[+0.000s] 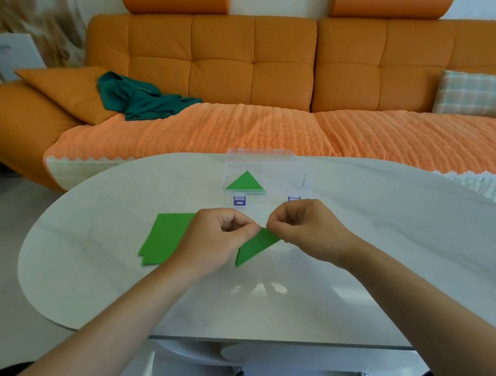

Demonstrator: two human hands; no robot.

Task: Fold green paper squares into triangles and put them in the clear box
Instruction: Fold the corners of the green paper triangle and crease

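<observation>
Near the tabletop's (351, 281) middle, a folded green triangle (254, 248) was pinched at its upper corner by the left hand (214, 238) and right hand (305, 226) fingers. Green squares (162, 240) lay just left of it. By the far edge stood the clear box (260, 153), holding another triangle (244, 183).

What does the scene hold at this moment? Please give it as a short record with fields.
surface: white table, orange sofa behind it
left hand: pinches the folded green paper at its top corner
right hand: pinches the same corner
paper shape: triangle, its lower part seems to lie on the table
unfolded squares: green stack, partly under the left hand
clear box: beyond the hands, lid looks open
in box: one green triangle
</observation>
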